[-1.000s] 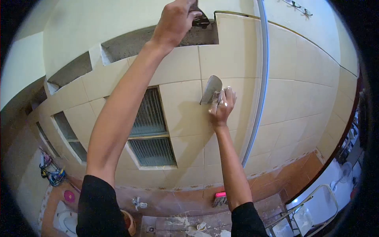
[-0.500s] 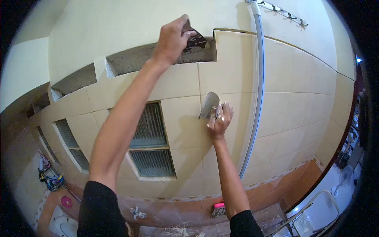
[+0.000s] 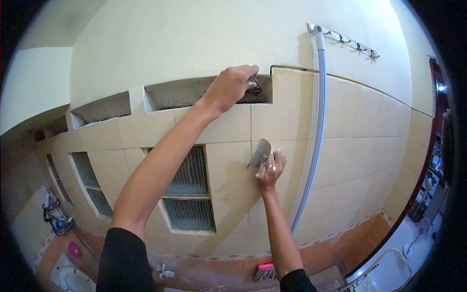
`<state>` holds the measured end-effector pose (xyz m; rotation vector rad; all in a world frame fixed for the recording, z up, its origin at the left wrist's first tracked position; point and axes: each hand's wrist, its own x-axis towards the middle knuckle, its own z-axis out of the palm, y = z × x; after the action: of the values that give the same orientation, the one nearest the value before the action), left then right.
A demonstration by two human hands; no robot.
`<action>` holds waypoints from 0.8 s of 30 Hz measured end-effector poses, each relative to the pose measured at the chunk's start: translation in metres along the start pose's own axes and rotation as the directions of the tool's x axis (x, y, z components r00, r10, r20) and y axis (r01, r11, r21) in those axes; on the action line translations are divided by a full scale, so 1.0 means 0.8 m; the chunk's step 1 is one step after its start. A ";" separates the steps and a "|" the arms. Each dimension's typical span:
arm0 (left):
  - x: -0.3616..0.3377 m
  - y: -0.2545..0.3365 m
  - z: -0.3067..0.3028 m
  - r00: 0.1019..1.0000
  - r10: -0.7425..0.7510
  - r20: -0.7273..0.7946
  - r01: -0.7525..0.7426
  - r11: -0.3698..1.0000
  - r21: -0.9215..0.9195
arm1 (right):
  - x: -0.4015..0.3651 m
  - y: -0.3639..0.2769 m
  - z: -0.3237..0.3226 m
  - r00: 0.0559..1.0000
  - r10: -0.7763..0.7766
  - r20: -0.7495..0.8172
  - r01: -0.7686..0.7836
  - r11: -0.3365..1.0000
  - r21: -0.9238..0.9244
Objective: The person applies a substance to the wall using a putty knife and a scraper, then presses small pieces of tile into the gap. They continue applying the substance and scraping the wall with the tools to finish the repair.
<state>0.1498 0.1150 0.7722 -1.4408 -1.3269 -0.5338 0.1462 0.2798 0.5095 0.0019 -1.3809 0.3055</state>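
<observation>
My left hand [image 3: 230,87] is closed on a dark, flat scraper [image 3: 255,88], partly hidden by the fingers. It reaches into the right end of a long recessed opening [image 3: 180,92] high in the tiled wall. Lower down, in front of the cream tiles [image 3: 227,165], my right hand [image 3: 270,171] grips a grey metal scraper blade [image 3: 261,152] that tilts up and leftward. White smears mark the fingers of my right hand. Whether the dark scraper touches the recess wall is hard to make out.
A blue-grey pipe [image 3: 321,97] runs down the wall right of my hands, beside a hook rail [image 3: 344,39]. Louvred windows [image 3: 188,211] sit at left. Below are a tap [image 3: 164,271], a pink-topped brush [image 3: 265,272] and a toilet [image 3: 73,277]. A doorway stands at far right.
The view has tilted upward, so the wall appears lower. My left hand has moved right and slightly down with the dark scraper, deeper into the recess corner. My right hand keeps its place by the tiles.
</observation>
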 end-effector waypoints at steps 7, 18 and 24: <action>0.006 -0.010 -0.001 0.999 0.036 -0.012 -0.037 0.997 -0.063 | -0.005 -0.005 -0.003 0.994 0.090 0.056 -0.090 0.996 0.007; -0.015 -0.020 -0.001 0.994 0.012 0.108 -0.018 0.998 0.053 | 0.008 -0.014 -0.008 0.999 -0.044 -0.023 0.043 0.999 -0.021; -0.034 -0.028 0.007 0.997 -0.070 0.025 0.069 0.997 0.020 | 0.009 -0.022 -0.019 0.997 0.042 0.067 -0.043 0.999 0.007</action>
<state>0.1200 0.1047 0.7556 -1.3939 -1.4030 -0.5484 0.1656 0.2675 0.5166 -0.0102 -1.4472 0.3495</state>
